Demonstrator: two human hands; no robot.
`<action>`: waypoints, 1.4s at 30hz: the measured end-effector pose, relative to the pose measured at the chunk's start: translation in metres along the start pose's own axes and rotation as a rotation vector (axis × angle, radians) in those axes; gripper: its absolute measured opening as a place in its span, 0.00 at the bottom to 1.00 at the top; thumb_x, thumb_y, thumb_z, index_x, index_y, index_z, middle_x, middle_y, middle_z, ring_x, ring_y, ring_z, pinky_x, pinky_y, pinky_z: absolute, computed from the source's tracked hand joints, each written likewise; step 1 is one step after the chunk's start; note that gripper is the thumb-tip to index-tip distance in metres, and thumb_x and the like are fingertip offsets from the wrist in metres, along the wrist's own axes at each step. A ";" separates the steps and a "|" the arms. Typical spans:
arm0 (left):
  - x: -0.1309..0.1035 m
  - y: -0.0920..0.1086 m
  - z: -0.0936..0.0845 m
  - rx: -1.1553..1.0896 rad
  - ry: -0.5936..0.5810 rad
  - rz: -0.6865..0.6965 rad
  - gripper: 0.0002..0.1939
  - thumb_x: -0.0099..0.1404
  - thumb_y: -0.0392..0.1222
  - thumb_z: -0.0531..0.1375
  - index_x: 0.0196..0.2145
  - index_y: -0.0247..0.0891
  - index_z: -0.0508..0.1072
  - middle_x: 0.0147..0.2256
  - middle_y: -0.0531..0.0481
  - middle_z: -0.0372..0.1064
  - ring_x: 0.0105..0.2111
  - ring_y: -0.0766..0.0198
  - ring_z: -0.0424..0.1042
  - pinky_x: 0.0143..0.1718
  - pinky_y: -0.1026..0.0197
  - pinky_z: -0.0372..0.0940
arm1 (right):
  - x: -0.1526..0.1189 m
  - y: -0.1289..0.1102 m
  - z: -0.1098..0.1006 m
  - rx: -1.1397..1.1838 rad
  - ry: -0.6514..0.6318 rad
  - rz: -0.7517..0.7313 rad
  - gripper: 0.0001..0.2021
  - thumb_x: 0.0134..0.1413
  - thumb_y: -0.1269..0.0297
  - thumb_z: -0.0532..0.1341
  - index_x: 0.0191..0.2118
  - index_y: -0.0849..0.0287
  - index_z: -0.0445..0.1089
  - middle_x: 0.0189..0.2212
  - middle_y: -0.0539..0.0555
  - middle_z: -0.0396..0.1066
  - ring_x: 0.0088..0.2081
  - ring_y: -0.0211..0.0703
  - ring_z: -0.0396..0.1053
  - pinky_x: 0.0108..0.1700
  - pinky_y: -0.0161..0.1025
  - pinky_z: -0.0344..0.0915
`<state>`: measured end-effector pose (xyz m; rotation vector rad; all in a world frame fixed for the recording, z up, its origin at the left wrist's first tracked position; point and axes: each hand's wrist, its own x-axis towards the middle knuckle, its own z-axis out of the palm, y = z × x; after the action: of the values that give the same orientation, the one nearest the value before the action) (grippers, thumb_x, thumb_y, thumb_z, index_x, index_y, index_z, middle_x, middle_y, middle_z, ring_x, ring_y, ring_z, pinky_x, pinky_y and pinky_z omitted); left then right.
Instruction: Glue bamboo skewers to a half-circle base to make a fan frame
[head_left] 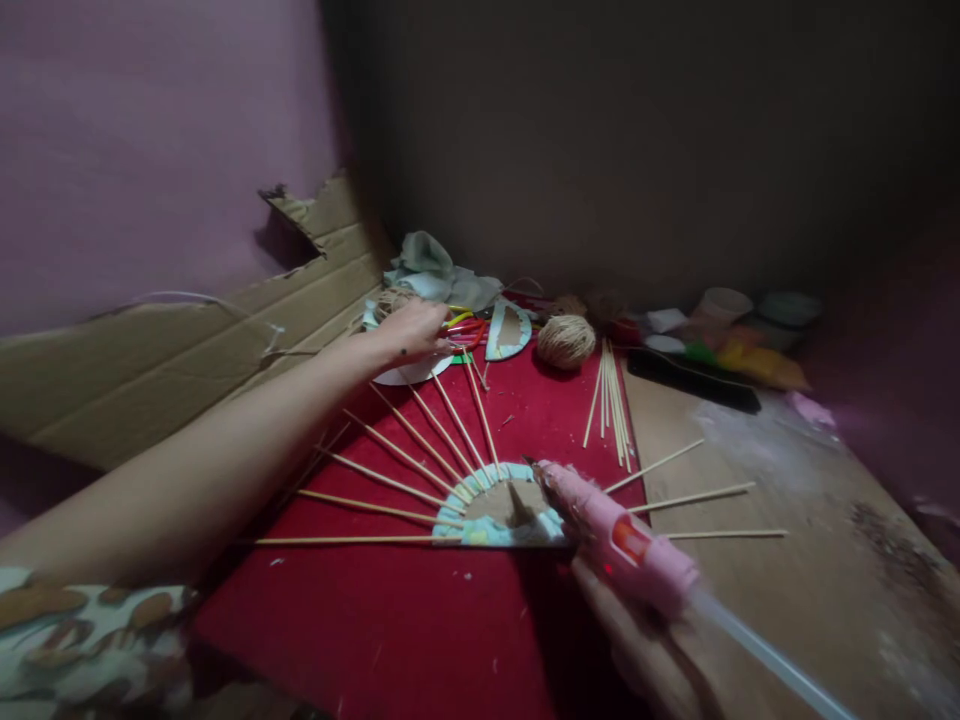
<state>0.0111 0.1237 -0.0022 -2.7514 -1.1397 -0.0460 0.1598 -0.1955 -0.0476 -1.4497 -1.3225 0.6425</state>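
My right hand [645,640] is wrapped round a pink glue gun [619,530] with a clear glue stick in its back end. The gun's nozzle is over a half-round cardboard piece [491,510] edged in pale blue, from which several thin wooden sticks [382,467] fan out on a red board [360,610]. My left hand [420,330] reaches to the far side, palm down, at the tip of a stick near the scissors-like red and yellow handles [466,328]; what its fingers hold, if anything, is too small to tell.
A second half-round piece [510,330] and a twine ball [566,342] lie at the back. Loose sticks [615,410] are right of them, near a black object [694,380] and cups [724,305]. Torn cardboard [315,290] leans at the left.
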 end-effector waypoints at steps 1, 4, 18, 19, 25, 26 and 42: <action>0.002 -0.001 -0.001 0.007 0.002 0.005 0.21 0.59 0.49 0.60 0.46 0.32 0.70 0.40 0.38 0.71 0.41 0.52 0.69 0.40 0.57 0.61 | 0.003 0.002 -0.001 -0.002 -0.015 0.030 0.20 0.53 0.66 0.59 0.52 0.50 0.72 0.47 0.52 0.75 0.51 0.50 0.71 0.50 0.41 0.71; 0.007 -0.005 -0.001 0.024 0.008 -0.005 0.22 0.59 0.46 0.60 0.48 0.31 0.68 0.42 0.36 0.70 0.43 0.50 0.68 0.40 0.56 0.61 | 0.009 0.005 0.000 0.021 -0.058 0.089 0.18 0.52 0.65 0.61 0.50 0.49 0.73 0.45 0.51 0.76 0.47 0.50 0.73 0.46 0.41 0.73; -0.004 0.009 -0.017 -0.285 0.008 0.173 0.11 0.59 0.37 0.58 0.39 0.40 0.77 0.37 0.49 0.71 0.36 0.64 0.69 0.38 0.66 0.60 | -0.006 -0.017 -0.005 -0.018 -0.028 0.116 0.20 0.55 0.61 0.59 0.55 0.43 0.69 0.50 0.51 0.73 0.49 0.56 0.73 0.41 0.43 0.76; -0.012 0.016 -0.019 -0.340 -0.025 0.257 0.10 0.58 0.35 0.59 0.37 0.40 0.78 0.36 0.50 0.71 0.36 0.65 0.68 0.38 0.66 0.60 | -0.005 -0.018 -0.005 -0.024 -0.034 0.117 0.21 0.55 0.62 0.60 0.55 0.43 0.68 0.51 0.51 0.72 0.50 0.56 0.72 0.41 0.43 0.76; -0.046 0.053 -0.007 -0.271 -0.010 0.581 0.11 0.60 0.31 0.56 0.30 0.41 0.78 0.34 0.47 0.67 0.38 0.63 0.64 0.40 0.63 0.59 | -0.004 -0.029 -0.004 -0.060 0.015 0.107 0.22 0.54 0.66 0.59 0.55 0.44 0.69 0.48 0.49 0.74 0.50 0.58 0.71 0.43 0.46 0.76; -0.048 0.056 -0.004 -0.246 0.004 0.598 0.13 0.61 0.30 0.55 0.30 0.41 0.78 0.34 0.46 0.66 0.38 0.62 0.64 0.39 0.62 0.58 | -0.005 -0.031 -0.003 -0.067 0.028 0.115 0.22 0.53 0.67 0.59 0.55 0.45 0.69 0.47 0.49 0.75 0.48 0.59 0.73 0.42 0.47 0.76; -0.053 0.057 0.006 -0.323 0.026 0.636 0.09 0.60 0.30 0.56 0.29 0.38 0.74 0.34 0.48 0.64 0.37 0.62 0.62 0.39 0.62 0.57 | -0.002 -0.037 -0.004 -0.070 0.013 0.052 0.23 0.51 0.72 0.59 0.54 0.48 0.71 0.47 0.50 0.75 0.49 0.59 0.72 0.42 0.46 0.76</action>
<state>0.0135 0.0477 -0.0211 -3.2473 -0.2190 -0.1996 0.1486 -0.2037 -0.0132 -1.5469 -1.3126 0.6249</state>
